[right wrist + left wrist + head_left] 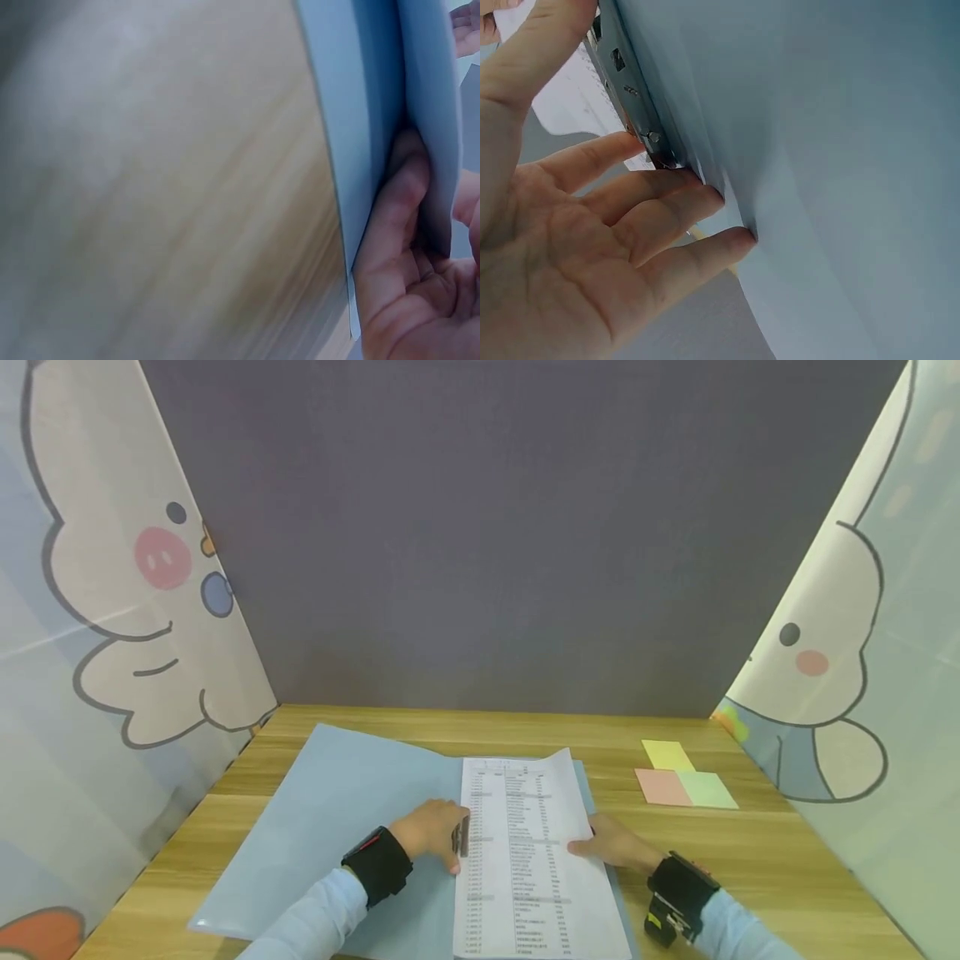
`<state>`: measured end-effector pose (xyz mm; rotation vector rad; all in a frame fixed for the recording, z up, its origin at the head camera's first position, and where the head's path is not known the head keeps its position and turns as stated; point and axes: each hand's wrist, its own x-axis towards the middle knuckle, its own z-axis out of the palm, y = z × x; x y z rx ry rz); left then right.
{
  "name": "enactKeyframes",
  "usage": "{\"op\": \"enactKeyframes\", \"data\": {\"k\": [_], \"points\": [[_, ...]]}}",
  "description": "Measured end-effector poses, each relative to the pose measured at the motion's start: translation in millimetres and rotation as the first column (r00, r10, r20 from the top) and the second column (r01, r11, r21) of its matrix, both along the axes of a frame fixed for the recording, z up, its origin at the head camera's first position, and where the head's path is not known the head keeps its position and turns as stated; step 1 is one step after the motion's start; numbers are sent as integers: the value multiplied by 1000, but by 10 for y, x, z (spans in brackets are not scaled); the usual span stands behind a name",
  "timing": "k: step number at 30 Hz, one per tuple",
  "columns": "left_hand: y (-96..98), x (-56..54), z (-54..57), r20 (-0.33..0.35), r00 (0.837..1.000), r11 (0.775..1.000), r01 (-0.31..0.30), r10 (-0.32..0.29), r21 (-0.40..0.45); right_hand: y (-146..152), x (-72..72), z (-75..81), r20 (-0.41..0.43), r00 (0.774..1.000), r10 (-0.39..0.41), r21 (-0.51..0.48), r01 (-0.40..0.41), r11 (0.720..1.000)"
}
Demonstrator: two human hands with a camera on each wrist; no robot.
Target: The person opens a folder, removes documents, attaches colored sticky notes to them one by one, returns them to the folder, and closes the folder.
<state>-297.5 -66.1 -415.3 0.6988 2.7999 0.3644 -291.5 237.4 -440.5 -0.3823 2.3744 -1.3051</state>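
A light blue folder (337, 802) lies spread on the table, with printed paper (536, 877) over its right half. At the paper's left edge my left hand (429, 831) holds the folder's metal clip (461, 837). The left wrist view has the thumb at one end of this clip (626, 86) and the index fingertip by the other; the remaining fingertips touch the blue cover. My right hand (617, 845) grips the paper's right edge, thumb on top. Its other fingers reach underneath, between paper (435, 105) and folder, as the right wrist view shows.
Yellow (667, 754), pink (663, 787) and green (707, 789) paper squares lie on the wooden table (795, 877) to the right. A dark panel (480, 543) stands behind, and cartoon-printed curtains (112, 635) hang at both sides.
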Motion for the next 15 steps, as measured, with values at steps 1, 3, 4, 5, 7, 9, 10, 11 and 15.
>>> {"op": "enactKeyframes", "data": {"k": [1,3,4,5,7,9,10,11,15], "points": [[1,-4,-3,9,1000,1000,-7,7,6,11,1,-6,-1,1000,-1,0,1,1000],[4,-7,-2,37,999,999,-27,26,20,29,11,-16,-2,1000,-1,-3,1,1000],[3,-8,0,54,998,999,-34,33,27,38,16,-21,-2,1000,1,-5,-1,1000],[-2,-13,5,68,997,999,-37,35,29,44,20,-28,-4,1000,1,-3,-1,1000],[-22,-39,32,128,991,997,-35,26,70,47,27,-31,-10,1000,1,-10,-1,1000],[-67,-81,60,186,982,994,-26,5,111,40,26,-34,-19,1000,-1,-7,1,1000],[-98,-108,75,213,977,991,-13,-15,131,34,23,-34,-22,1000,1,-2,-1,1000],[-134,-139,89,234,972,988,-2,-34,152,26,18,-35,-25,1000,0,0,0,1000],[-275,-248,126,266,955,965,60,-130,256,13,-11,-32,-19,1000,4,3,-4,1000]]}}
